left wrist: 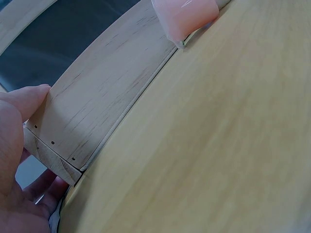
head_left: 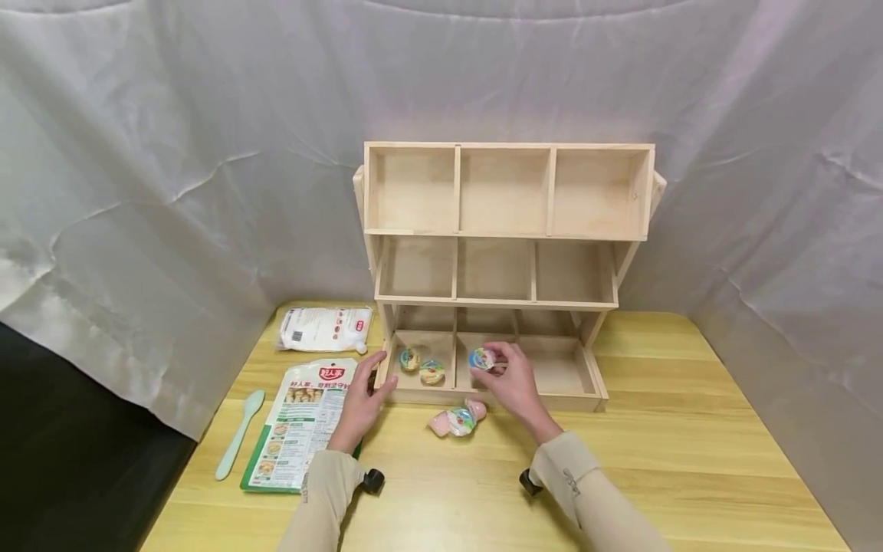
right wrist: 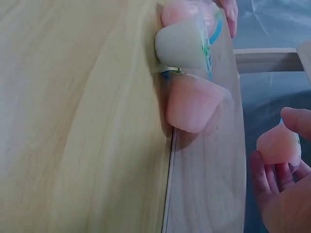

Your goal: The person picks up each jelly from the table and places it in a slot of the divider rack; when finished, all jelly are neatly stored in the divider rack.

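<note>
My right hand (head_left: pixel 517 389) pinches a pink jelly cup (right wrist: pixel 278 145) between thumb and fingers, over the middle bottom compartment of a three-tier wooden rack (head_left: pixel 507 234). My left hand (head_left: pixel 360 406) grips the rack's lower left corner; its thumb rests on the board's edge and the other fingers reach round the side, partly hidden. Two jelly cups with yellowish lids, one (head_left: pixel 410 359) behind the other (head_left: pixel 431 372), lie in the left bottom compartment. On the table against the rack's front board is a small group of jelly cups, with a white one (right wrist: pixel 182 44) between pink ones (right wrist: pixel 194 103).
Left of the rack lie a white pouch (head_left: pixel 326 330) with a spout and a green-and-white printed food packet (head_left: pixel 303 429), partly behind my left forearm. A pale green spoon (head_left: pixel 240 435) is at the far left. Grey curtains (head_left: pixel 207 115) surround the wooden table (head_left: pixel 690 445).
</note>
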`<action>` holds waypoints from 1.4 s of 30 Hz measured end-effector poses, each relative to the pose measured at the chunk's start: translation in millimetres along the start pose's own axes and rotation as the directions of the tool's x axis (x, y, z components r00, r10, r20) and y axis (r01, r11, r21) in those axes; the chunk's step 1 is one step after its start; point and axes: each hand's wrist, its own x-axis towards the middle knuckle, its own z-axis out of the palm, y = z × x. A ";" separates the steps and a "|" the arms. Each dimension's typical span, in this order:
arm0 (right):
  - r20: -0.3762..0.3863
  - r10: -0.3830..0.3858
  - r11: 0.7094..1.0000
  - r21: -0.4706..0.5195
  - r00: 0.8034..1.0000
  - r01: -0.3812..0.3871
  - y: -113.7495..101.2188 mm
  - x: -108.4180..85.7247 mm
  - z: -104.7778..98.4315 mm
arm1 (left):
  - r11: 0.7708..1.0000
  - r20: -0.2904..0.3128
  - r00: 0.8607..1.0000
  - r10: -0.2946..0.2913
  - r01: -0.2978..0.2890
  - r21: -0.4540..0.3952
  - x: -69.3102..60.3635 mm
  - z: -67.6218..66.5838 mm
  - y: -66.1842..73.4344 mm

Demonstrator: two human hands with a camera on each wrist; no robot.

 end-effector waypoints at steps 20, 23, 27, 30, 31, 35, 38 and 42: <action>0.021 0.016 0.994 -0.112 1.000 -0.013 9.2 12.4 11.9 | 0.999 -0.043 0.998 0.040 -0.039 0.016 13.0 5.9 -44.2; 0.026 0.025 0.992 -0.124 0.999 -0.021 10.2 14.1 11.9 | 0.999 -0.039 0.999 0.032 -0.032 0.008 13.0 5.6 -42.6; 0.039 0.019 0.989 -0.145 0.999 -0.013 12.4 17.5 11.8 | 1.000 -0.038 0.999 0.027 -0.027 -0.012 13.0 5.9 -41.7; 0.045 0.008 0.988 -0.158 0.999 0.000 13.9 20.3 11.7 | 0.999 -0.045 0.999 0.027 -0.028 -0.019 13.9 6.6 -43.2; 0.046 0.001 0.986 -0.164 0.999 0.007 14.7 21.3 11.8 | 1.000 -0.047 0.999 0.026 -0.027 -0.014 14.3 6.7 -43.6; 0.047 0.003 0.984 -0.178 0.999 0.006 16.7 24.4 12.6 | 1.000 -0.046 0.999 0.017 -0.017 -0.003 14.6 6.2 -44.4; 0.053 0.010 0.982 -0.188 0.999 0.000 17.8 26.0 13.1 | 1.000 -0.044 0.999 0.011 -0.011 -0.003 14.0 5.8 -43.3; 0.063 0.020 0.980 -0.201 0.998 -0.007 18.3 26.5 13.2 | 1.000 -0.042 0.999 0.003 -0.003 -0.005 13.3 6.0 -42.5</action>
